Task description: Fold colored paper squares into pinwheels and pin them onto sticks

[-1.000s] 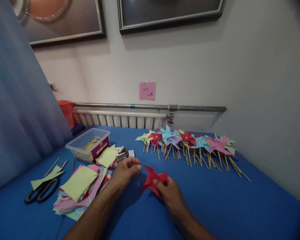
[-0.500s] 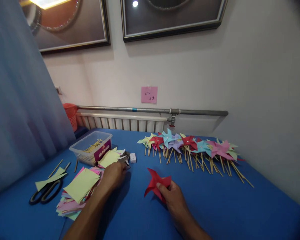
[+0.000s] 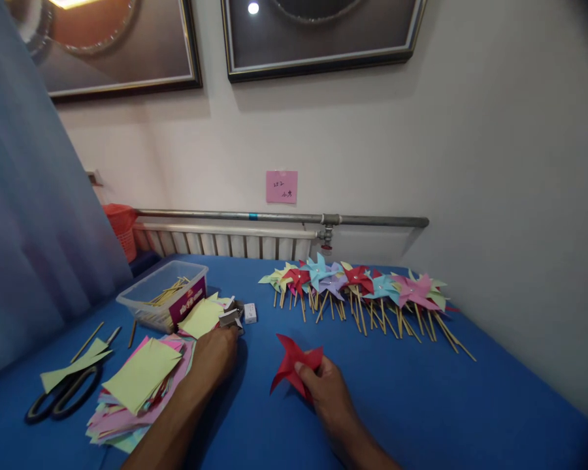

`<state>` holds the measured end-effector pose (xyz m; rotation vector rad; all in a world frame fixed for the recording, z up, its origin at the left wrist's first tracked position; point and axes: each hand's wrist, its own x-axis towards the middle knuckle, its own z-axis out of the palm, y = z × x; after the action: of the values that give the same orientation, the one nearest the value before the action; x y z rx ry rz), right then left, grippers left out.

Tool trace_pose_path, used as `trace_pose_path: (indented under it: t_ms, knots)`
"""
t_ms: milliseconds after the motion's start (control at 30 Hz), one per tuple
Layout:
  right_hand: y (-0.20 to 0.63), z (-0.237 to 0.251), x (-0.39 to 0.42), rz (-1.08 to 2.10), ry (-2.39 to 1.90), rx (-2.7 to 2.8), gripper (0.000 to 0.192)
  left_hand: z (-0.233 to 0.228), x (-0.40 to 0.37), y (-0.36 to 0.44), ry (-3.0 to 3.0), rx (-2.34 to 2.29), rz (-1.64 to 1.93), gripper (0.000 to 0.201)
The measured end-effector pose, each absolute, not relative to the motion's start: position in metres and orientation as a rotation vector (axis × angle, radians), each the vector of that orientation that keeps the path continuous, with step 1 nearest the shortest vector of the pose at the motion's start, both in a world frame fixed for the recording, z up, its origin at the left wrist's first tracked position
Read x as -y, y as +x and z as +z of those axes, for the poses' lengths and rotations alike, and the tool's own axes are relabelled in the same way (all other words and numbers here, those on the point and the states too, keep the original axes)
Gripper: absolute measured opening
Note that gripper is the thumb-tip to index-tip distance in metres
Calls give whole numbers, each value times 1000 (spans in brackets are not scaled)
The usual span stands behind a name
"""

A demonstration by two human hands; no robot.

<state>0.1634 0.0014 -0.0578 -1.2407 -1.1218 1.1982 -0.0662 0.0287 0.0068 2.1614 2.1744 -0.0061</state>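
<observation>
Head view is showing your right hand (image 3: 323,391) pinching a folded red paper pinwheel (image 3: 294,365) just above the blue table (image 3: 421,405), near the centre. Your left hand (image 3: 214,356) is reaching toward ten o'clock, fingertips curled onto a small metal box (image 3: 231,316) beside the stack of coloured paper squares (image 3: 137,378); whether it is gripping, you cannot tell. Finished pinwheels (image 3: 362,287) are lying at one o'clock.
</observation>
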Motion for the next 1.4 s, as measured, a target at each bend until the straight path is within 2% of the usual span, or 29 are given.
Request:
trace_pose_path:
  t_ms: [200, 333, 433, 567, 800, 1400]
  knots:
    - [163, -54, 0, 1202, -1268, 1115, 26, 5, -28, -65, 2164, -2123, 117, 24]
    - [163, -56, -1, 1213, -1248, 1105, 28, 8, -31, -72, 2084, -1920, 406, 16]
    - [164, -58, -2, 1222, -1256, 1098, 27, 13, -33, -84, 1970, -1932, 588, 19]
    - [164, -56, -2, 1209, -1275, 1105, 26, 18, -32, -92, 1979, -2143, 433, 22]
    - [164, -59, -4, 1199, -1268, 1098, 27, 13, -27, -71, 2123, -2177, 54, 31]
    - [163, -48, 1, 1211, -1272, 1087, 27, 6, -29, -65, 2159, -2178, -31, 36]
